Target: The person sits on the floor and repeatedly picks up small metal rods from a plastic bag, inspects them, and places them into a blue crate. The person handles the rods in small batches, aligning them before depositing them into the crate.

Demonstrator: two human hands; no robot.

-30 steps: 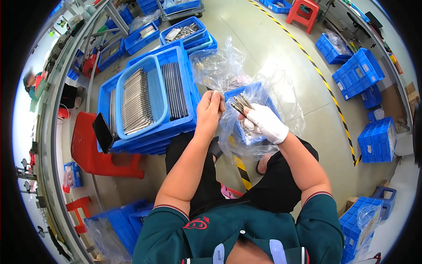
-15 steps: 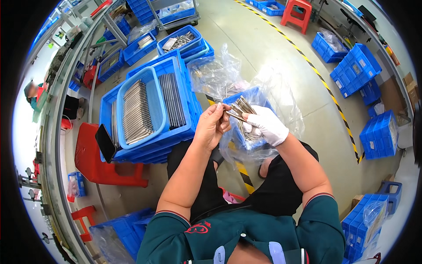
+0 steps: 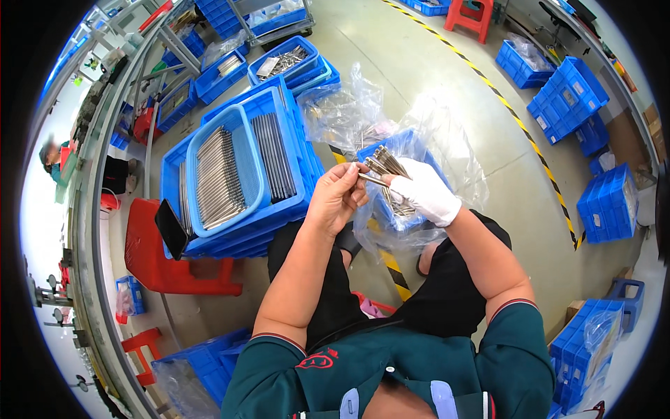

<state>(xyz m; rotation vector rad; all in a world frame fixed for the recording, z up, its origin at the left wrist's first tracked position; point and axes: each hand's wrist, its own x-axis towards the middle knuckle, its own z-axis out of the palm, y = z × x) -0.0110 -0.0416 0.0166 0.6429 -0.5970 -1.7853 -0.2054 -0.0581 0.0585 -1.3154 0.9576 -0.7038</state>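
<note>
My bare left hand [image 3: 338, 195] pinches one end of a thin metal rod [image 3: 374, 179] between thumb and fingers. The rod's other end runs to my right hand [image 3: 427, 195], which wears a white glove and is closed around a bundle of metal rods [image 3: 382, 160]. Both hands are above a blue bin [image 3: 436, 162] lined with clear plastic, where more loose rods [image 3: 399, 207] lie. On my left, a light blue basket [image 3: 252, 131] holds rows of similar rods and sits on a larger blue crate [image 3: 292, 105] with darker rods beside it.
A dark flat device [image 3: 174, 229] leans at the crate's near corner, above a red stool [image 3: 150, 248]. Clear plastic sheeting [image 3: 349, 105] spreads beyond the bin. Black-and-yellow tape [image 3: 502, 105] marks the floor. Blue crates [image 3: 569, 98] stand along the right; another person [image 3: 52, 157] is far left.
The bundle in my right hand has tipped slightly more upright. My left hand still pinches a rod at nearly the same spot. The whole view has shifted a little.
</note>
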